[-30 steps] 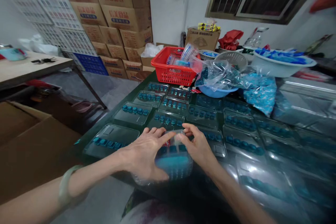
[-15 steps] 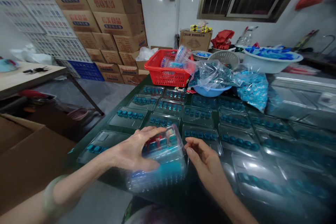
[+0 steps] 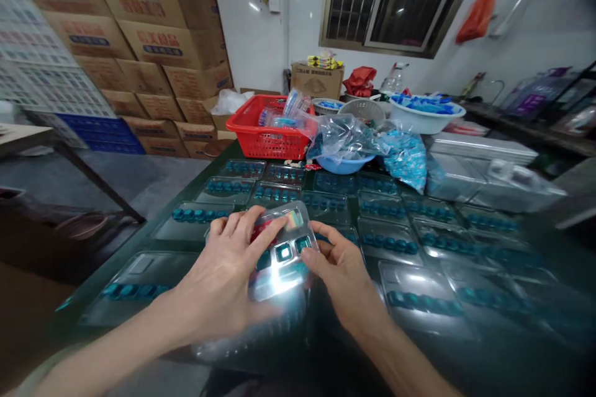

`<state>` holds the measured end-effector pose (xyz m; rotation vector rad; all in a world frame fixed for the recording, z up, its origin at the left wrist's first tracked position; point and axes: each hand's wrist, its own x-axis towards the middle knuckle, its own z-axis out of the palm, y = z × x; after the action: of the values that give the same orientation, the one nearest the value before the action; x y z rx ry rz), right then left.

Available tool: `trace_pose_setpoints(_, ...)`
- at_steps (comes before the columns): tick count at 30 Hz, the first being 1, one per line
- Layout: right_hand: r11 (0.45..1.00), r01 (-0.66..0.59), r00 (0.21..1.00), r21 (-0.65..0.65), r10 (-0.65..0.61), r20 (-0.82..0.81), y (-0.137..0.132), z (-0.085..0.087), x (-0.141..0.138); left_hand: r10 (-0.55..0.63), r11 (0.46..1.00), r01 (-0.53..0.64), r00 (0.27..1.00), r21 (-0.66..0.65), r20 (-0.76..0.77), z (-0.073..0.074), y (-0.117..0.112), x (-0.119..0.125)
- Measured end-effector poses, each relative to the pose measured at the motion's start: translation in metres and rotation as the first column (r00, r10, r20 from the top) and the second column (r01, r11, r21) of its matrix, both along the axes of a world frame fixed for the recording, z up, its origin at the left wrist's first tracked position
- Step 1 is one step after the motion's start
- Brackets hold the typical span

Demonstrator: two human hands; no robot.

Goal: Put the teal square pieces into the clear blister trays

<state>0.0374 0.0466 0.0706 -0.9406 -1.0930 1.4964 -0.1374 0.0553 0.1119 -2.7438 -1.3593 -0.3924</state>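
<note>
My left hand (image 3: pixel 226 276) lies over a clear plastic blister tray (image 3: pixel 283 254) with its fingers bent onto the upper face. Its thumb is blurred at the near side. The tray is tilted, with red pieces and a pale striped piece in the upper part and shiny teal square pockets below. My right hand (image 3: pixel 342 270) pinches the tray's right edge, thumb on top and fingers partly hidden behind. Below the tray, more clear plastic shows only as a blur. Beneath and around lie similar flat trays (image 3: pixel 391 243), each with a row of teal pieces, on a dark green table (image 3: pixel 186 257).
At the table's far side stand a red basket (image 3: pixel 274 144) with plastic packs, a blue basin (image 3: pixel 344 165) under clear bags, and a light blue bag (image 3: pixel 405 161). Metal boxes (image 3: pixel 484 164) sit at the right. Cartons (image 3: pixel 158 43) are stacked back left.
The tray has turned so its pocketed face shows more. My right hand has moved from beside it onto its right edge. The whole view has shifted to the right.
</note>
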Motion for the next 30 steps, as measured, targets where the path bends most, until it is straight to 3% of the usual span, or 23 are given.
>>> trace_pose_setpoints(3,0.997,0.063,0.998,0.036,-0.063,0.023,-0.001,0.003,0.016,-0.060,0.993,0.070,0.993,-0.097,0.099,0.008,0.009,0.003)
trace_pose_setpoints(7,0.985,0.151,0.986,0.077,-0.155,0.053,-0.004,0.012,0.049,0.064,0.961,0.051,0.917,-0.273,0.395,0.019,0.032,0.012)
trace_pose_setpoints(9,0.979,0.188,0.979,0.080,-0.193,0.063,-0.008,0.014,0.066,0.139,0.850,0.156,0.855,-0.503,0.499,0.020,0.044,0.021)
trace_pose_setpoints(12,0.977,0.207,0.972,0.052,-0.212,0.102,-0.012,0.012,0.087,0.246,0.588,0.390,0.748,-0.709,0.616,0.015,0.061,0.037)
trace_pose_setpoints(14,0.978,0.210,0.968,0.016,-0.210,0.134,-0.013,0.009,0.099,0.334,0.502,0.462,0.677,-0.731,0.656,0.008,0.070,0.050)
trace_pose_setpoints(17,0.978,0.206,0.969,-0.037,-0.199,0.147,-0.013,0.007,0.116,0.424,0.386,0.522,0.632,-0.761,0.649,-0.001,0.080,0.070)
trace_pose_setpoints(20,0.963,0.268,0.948,-0.004,-0.263,0.180,-0.021,0.003,0.129,0.469,0.319,0.552,0.614,-0.770,0.634,-0.007,0.087,0.080)
trace_pose_setpoints(22,0.910,0.395,0.843,0.129,-0.414,0.343,-0.034,-0.006,0.132,0.508,0.318,0.567,0.574,-0.759,0.642,-0.010,0.091,0.078)
trace_pose_setpoints(24,0.862,0.368,0.637,0.350,-0.508,0.580,-0.054,-0.024,0.128,0.542,0.340,0.578,0.524,-0.742,0.657,-0.010,0.093,0.068)
trace_pose_setpoints(25,0.860,0.262,0.515,0.438,-0.508,0.690,-0.064,-0.035,0.124,0.560,0.350,0.581,0.499,-0.735,0.661,-0.009,0.093,0.062)
trace_pose_setpoints(27,0.869,-0.013,0.314,0.494,-0.466,0.827,-0.083,-0.058,0.114,0.614,0.366,0.570,0.446,-0.736,0.651,-0.007,0.089,0.048)
trace_pose_setpoints(30,0.858,-0.198,0.054,0.474,-0.473,0.879,-0.099,-0.086,0.101,0.703,0.361,0.555,0.365,-0.749,0.610,-0.001,0.076,0.032)
